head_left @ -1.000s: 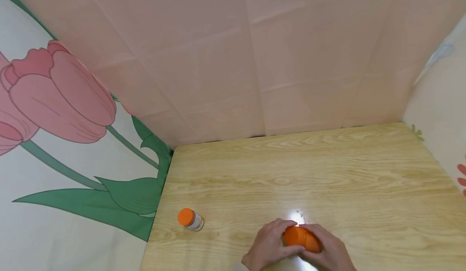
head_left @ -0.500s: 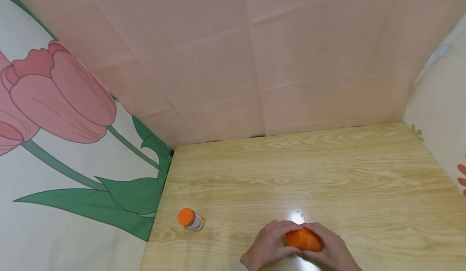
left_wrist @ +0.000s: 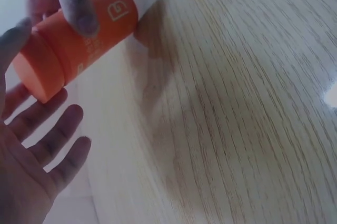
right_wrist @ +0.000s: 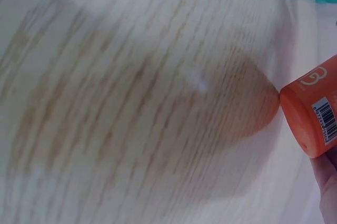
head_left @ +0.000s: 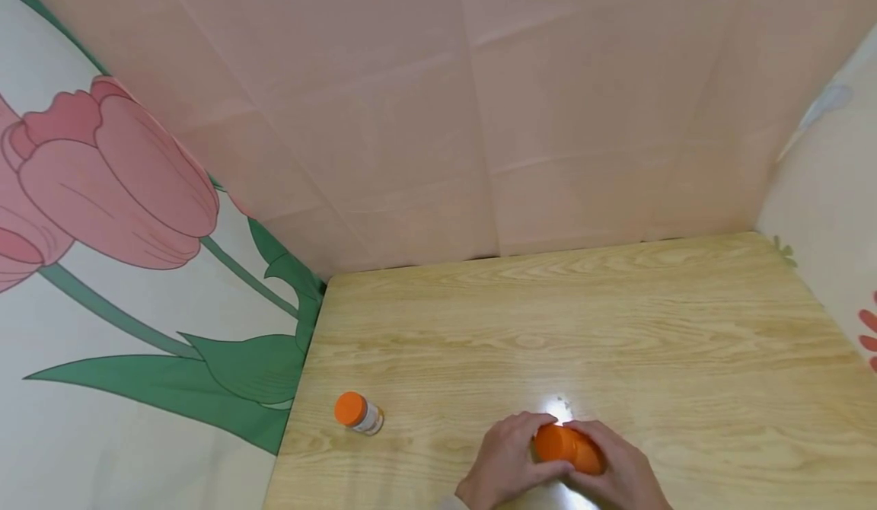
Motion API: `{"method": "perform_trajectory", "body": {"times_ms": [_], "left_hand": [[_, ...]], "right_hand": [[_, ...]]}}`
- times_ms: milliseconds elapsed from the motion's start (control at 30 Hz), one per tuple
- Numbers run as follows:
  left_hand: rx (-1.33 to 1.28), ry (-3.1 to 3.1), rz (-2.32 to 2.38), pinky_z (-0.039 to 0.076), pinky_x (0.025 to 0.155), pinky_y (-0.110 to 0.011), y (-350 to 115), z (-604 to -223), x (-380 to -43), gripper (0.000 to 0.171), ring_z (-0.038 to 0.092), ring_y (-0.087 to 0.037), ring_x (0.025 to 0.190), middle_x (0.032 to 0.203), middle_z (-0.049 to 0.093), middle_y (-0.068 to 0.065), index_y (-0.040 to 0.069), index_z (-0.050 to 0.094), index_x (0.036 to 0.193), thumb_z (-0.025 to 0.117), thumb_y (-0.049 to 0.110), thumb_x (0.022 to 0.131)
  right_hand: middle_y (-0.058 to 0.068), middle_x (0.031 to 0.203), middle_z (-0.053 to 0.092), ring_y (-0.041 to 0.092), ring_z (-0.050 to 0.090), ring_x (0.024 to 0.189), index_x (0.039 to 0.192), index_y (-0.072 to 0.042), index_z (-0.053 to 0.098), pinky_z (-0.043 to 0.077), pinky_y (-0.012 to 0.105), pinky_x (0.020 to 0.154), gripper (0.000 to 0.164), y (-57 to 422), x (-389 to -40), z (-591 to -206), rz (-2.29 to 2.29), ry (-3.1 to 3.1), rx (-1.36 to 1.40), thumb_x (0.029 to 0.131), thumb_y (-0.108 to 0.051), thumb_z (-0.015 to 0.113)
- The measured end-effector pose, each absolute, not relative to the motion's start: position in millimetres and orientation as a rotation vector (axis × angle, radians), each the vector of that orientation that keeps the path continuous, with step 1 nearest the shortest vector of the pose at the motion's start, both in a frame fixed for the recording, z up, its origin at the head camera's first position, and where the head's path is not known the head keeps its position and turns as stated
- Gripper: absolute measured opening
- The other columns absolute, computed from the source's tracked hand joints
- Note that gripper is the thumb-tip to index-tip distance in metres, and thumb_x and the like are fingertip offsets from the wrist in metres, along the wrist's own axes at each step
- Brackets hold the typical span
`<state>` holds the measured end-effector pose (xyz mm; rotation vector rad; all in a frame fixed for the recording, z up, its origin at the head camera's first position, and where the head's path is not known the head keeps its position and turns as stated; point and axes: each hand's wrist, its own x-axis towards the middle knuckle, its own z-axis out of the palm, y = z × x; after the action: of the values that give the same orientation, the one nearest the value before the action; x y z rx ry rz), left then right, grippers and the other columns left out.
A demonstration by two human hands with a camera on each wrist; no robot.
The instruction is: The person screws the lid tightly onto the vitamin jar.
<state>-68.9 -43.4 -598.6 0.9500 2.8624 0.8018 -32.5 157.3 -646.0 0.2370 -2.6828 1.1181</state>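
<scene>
An orange bottle [head_left: 588, 457] with a matching orange cap [head_left: 553, 443] is held tilted between both hands near the table's front edge. In the head view my left hand [head_left: 505, 451] has thumb and forefinger around the cap. In the left wrist view, the other fingers [left_wrist: 58, 134] of that hand are spread away from the bottle. My right hand [head_left: 625, 464] grips the bottle's body from the right. The right wrist view catches the bottle's base [right_wrist: 300, 121] with a barcode and one fingertip under it. The palm sides of both hands are hidden in the head view.
A small bottle with an orange lid and a white label [head_left: 360, 413] stands on the wooden table [head_left: 548, 320] to the left. A pinkish sheet [head_left: 479, 114] hangs behind the table, and a tulip-printed sheet [head_left: 116, 167] borders its left side.
Half a second ago the left fingers reached further over the cap, close to the right fingers. They have since drawn back leftward. The right hand stays on the body; the small bottle is unmoved.
</scene>
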Motion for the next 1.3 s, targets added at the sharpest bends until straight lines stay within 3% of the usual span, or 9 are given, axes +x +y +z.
{"method": "perform_trajectory", "body": {"times_ms": [533,933,1300], "left_hand": [[1.265,2.865,0.882,0.038,0.089,-0.002,-48.4,-597.5,-72.9,0.053,0.061,0.004,0.102,0.118,0.069,0.015,0.026,0.061,0.131,0.073,0.047,0.084],[1.376,2.795,0.932,0.040,0.100,-0.008,-45.3,-594.2,-76.5,0.051,0.061,0.000,0.113,0.125,0.068,0.010,0.023,0.061,0.132,0.073,0.041,0.086],[1.348,2.797,0.894,0.042,0.097,-0.008,-40.9,-592.4,-74.9,0.053,0.060,0.001,0.113,0.125,0.066,0.009,0.022,0.058,0.136,0.073,0.039,0.088]], "right_hand": [[-0.018,0.105,0.067,-0.003,0.056,0.079,0.117,-0.040,0.063,0.047,0.020,0.064,0.059,162.2,-36.5,-636.8,1.407,-2.819,0.180,0.064,-0.058,0.084],[-0.010,0.106,0.070,-0.004,0.056,0.079,0.119,-0.030,0.064,0.046,0.019,0.061,0.060,167.8,-39.8,-640.0,1.423,-2.740,0.281,0.066,-0.047,0.088],[-0.008,0.105,0.068,-0.005,0.053,0.079,0.119,-0.024,0.063,0.044,0.019,0.060,0.063,167.6,-37.5,-645.9,1.362,-2.727,0.256,0.065,-0.043,0.090]]}}
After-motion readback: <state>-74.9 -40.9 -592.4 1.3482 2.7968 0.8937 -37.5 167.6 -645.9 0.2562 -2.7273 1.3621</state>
